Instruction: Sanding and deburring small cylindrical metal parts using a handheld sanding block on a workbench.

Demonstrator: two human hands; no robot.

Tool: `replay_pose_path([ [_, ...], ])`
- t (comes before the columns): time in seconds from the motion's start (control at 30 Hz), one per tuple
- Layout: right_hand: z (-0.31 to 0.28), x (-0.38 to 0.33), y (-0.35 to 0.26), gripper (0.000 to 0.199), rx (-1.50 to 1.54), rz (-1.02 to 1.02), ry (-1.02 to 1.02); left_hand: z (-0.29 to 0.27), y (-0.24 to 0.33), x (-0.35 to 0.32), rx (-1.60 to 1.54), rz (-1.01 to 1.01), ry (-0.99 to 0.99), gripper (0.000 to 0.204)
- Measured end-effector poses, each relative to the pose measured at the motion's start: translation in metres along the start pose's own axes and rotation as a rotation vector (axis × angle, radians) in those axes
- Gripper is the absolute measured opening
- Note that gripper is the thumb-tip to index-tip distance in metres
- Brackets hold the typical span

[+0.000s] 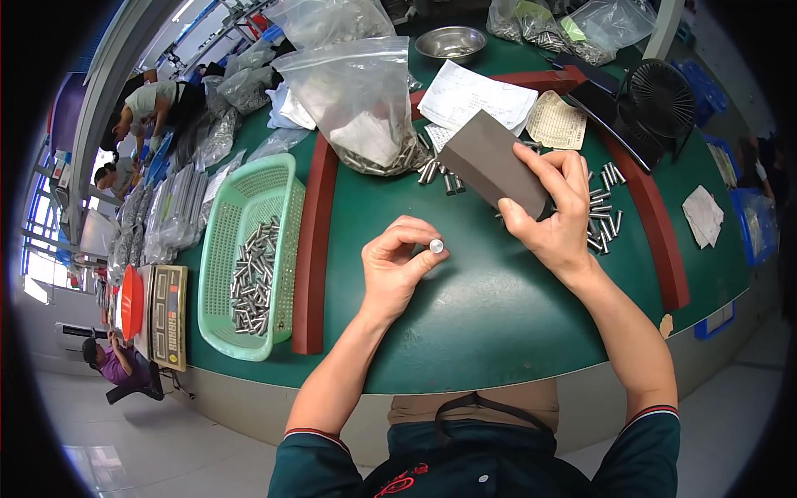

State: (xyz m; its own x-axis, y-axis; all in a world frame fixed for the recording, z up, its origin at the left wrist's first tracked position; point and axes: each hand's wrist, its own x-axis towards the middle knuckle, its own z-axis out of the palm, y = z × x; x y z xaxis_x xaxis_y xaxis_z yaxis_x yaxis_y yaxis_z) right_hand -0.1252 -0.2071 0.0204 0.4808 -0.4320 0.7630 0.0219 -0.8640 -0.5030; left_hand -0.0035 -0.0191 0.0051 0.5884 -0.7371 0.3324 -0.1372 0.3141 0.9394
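Observation:
Between the thumb and fingers of my left hand (396,264) is a small metal pin (437,246), its round, shiny end facing up. My right hand (556,207) grips a dark grey-brown rectangular block (490,158), tilted above the table and apart from the pin. Behind and beside the block, loose metal pins (604,217) with flat heads lie on the green tabletop (465,324); the block and my hand hide some of them. Left of my left hand, a light green plastic basket (213,274) contains many more such pins.
Dark red rails (310,257) border the work area. Behind it are a clear plastic bag (357,100) of metal parts, papers (473,95), a metal bowl (451,43) and a black fan (660,95). A scale (170,315) stands far left; a white cloth (703,217) lies right. Other people work at left.

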Motion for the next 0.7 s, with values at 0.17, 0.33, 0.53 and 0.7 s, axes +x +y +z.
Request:
replay_pose_path([
  [0.17, 0.002, -0.004, -0.008, 0.059, 0.028, -0.047, -0.032, -0.002, -0.001, -0.002, -0.107, -0.084, 0.026, 0.015],
  [0.33, 0.008, -0.012, -0.051, 0.066, 0.233, -0.378, -0.198, -0.016, -0.026, -0.029, 0.239, -0.157, -0.025, 0.037],
  [0.53, 0.004, -0.007, -0.036, 0.067, 0.180, -0.272, -0.104, -0.002, -0.012, -0.016, 0.035, -0.199, -0.013, 0.024],
  [0.7, 0.010, -0.002, -0.002, 0.065, -0.027, -0.137, -0.048, 0.011, 0.011, 0.000, 0.279, -0.062, -0.193, 0.010],
])
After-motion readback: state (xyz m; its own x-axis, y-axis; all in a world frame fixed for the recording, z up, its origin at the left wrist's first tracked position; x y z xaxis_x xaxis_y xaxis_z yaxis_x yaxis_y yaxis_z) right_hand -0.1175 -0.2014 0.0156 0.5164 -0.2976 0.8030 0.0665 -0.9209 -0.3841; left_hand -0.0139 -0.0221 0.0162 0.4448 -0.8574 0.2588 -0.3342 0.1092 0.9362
